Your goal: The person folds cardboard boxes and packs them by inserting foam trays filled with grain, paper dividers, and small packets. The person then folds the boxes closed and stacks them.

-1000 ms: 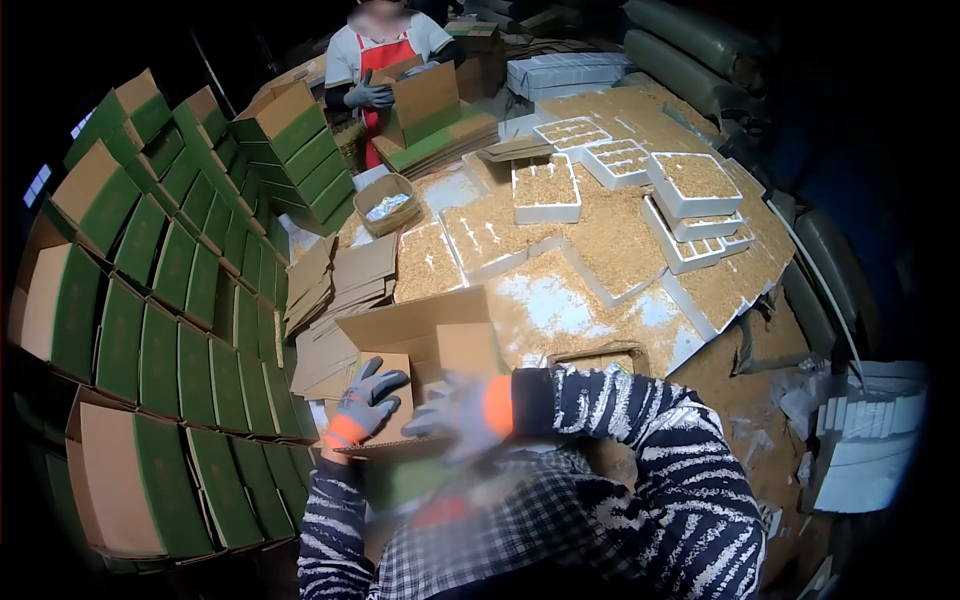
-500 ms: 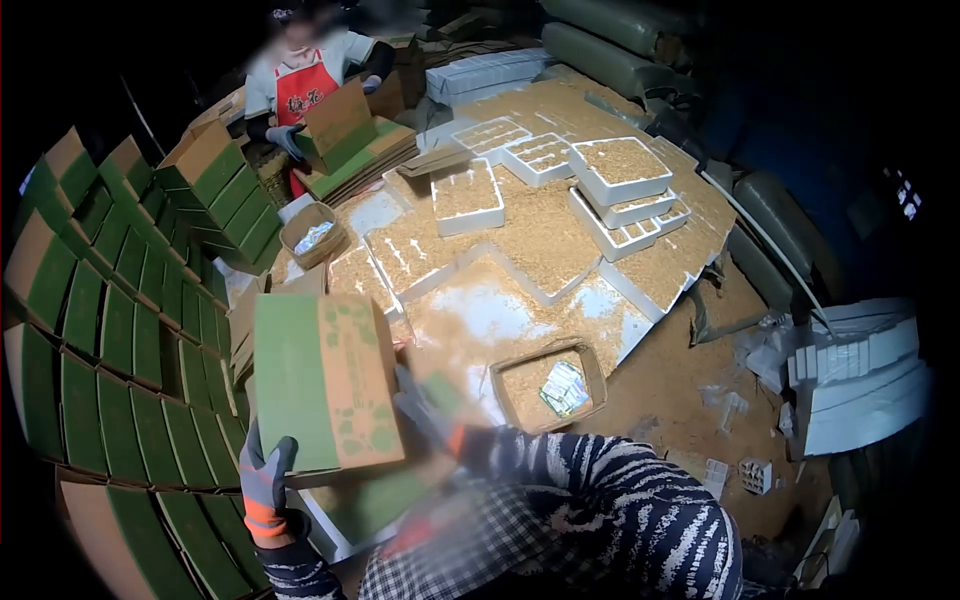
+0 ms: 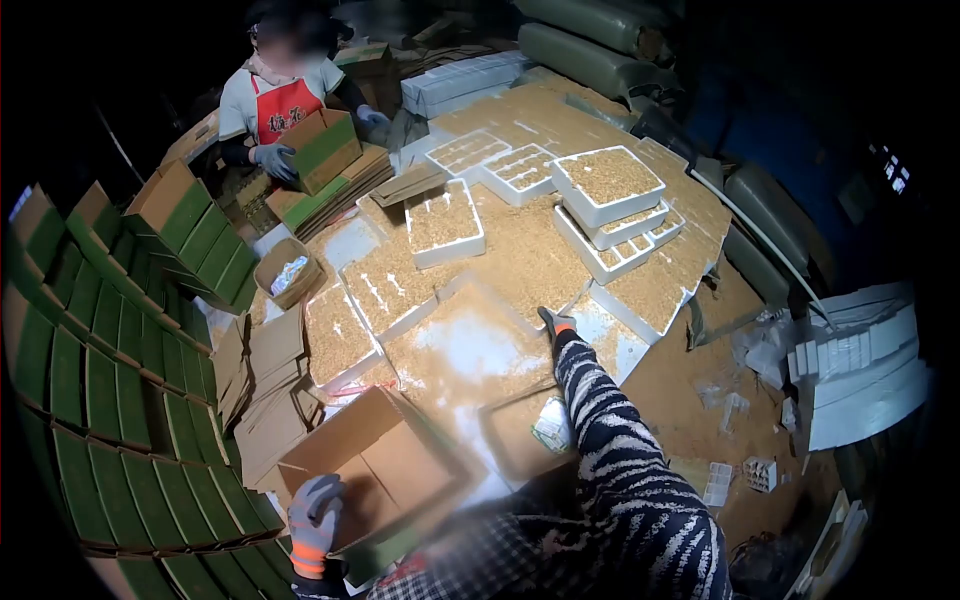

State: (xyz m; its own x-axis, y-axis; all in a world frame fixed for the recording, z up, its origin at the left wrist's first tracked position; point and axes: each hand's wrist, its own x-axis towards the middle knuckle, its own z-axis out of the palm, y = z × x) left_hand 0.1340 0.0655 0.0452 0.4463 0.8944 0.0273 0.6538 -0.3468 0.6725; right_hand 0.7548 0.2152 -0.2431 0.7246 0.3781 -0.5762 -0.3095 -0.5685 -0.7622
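An open cardboard box [image 3: 385, 450], brown inside and green outside, stands in front of me with its opening up. My left hand [image 3: 315, 515], in a grey glove with an orange cuff, is closed over its near left rim. My right hand [image 3: 557, 325], gloved alike, reaches far forward to the edge of a white foam tray [image 3: 505, 312] filled with tan granular material. Its fingers look apart at that edge; whether they touch it is too small to tell. A small carton [image 3: 508, 415] holding printed packets [image 3: 553, 425] lies below my right forearm.
Green-and-brown boxes [image 3: 130, 420] are stacked at the left. Flattened cardboard [image 3: 275, 390] lies beside the open box. Foam trays [image 3: 610, 190] are piled on the far table. Across it, a co-worker in a red apron [image 3: 285, 108] handles a box [image 3: 320, 150]. White foam pieces [image 3: 860, 370] stand at right.
The box has been lowered and turned so its opening faces up. My right hand has left it and stretched forward to the tray edge. My left hand has moved onto its rim.
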